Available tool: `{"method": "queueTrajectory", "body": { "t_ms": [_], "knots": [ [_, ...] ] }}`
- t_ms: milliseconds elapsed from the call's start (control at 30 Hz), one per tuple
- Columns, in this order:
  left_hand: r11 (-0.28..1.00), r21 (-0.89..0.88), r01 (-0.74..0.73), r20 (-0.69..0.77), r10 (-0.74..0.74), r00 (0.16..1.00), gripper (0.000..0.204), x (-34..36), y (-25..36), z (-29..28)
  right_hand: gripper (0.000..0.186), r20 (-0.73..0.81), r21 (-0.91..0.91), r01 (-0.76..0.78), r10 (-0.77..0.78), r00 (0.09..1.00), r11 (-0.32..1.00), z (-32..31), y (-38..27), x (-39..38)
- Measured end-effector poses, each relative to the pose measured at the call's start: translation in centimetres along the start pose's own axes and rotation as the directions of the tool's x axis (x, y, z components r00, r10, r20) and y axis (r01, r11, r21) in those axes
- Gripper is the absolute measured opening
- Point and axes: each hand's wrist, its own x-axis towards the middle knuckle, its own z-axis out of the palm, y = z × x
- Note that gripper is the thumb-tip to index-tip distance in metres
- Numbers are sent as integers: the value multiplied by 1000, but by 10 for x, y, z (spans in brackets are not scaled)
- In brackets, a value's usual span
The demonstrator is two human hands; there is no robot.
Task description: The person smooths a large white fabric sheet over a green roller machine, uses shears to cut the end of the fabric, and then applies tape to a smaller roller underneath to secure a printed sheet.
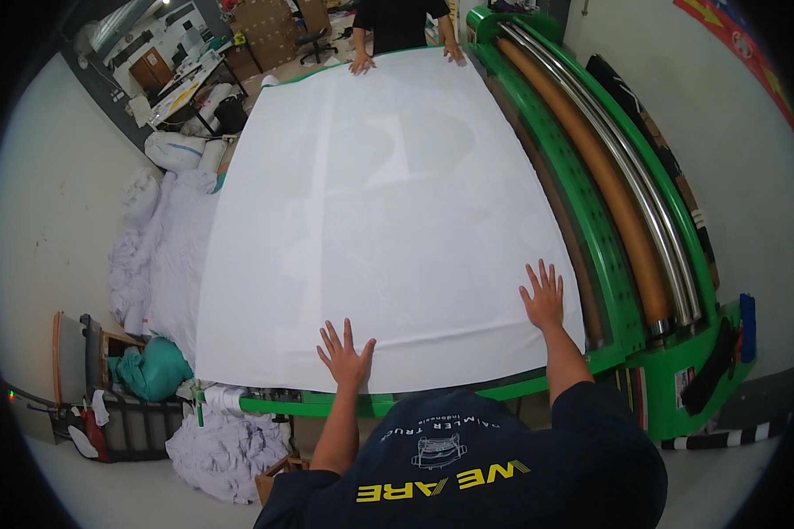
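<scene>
A large white sheet [265,220] covers the bed of a green-framed roller machine [604,264]. Faint grey shapes show through it, and whether it is paper or cloth I cannot tell. My left hand [346,357] lies flat near the sheet's front edge with its fingers spread. Farther right and a little deeper in, my right hand [544,298] rests on the sheet, fingers apart, close to its right edge. A shallow crease [450,331] runs across between the two hands. Neither hand grips anything.
A co-worker [401,25] in dark clothes stands at the far end, both hands on the sheet's edge. An orange-brown roller [591,167] and metal bars [631,167] run along the right. Heaped white cloth [181,256] and a green bundle [154,368] lie left.
</scene>
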Motion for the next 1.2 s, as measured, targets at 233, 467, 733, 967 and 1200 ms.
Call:
{"method": "queueTrajectory", "body": {
  "t_ms": [233, 467, 733, 967, 1200],
  "knots": [
    [996, 87, 8, 62, -13, 998, 94, -1, 7, -4, 68, 8, -1, 0, 0, 1000, 1000, -1, 3, 0],
    [997, 73, -14, 45, 11, 999, 94, 2, 6, 4, 68, 13, -10, 1, 0, 1000, 1000, -2, 6, 5],
    [996, 87, 5, 70, -12, 997, 96, 3, 12, 1, 68, 57, -21, -17, 18, 998, 1000, -3, 7, 7],
    [997, 71, 14, 90, -21, 996, 95, 5, 18, -2, 68, 62, -34, -10, 12, 998, 999, -5, 11, 8],
    [997, 77, 2, 70, -8, 998, 95, 1, 20, 1, 69, 59, -35, 0, 2, 998, 999, -6, 14, 12]
  ]
}}
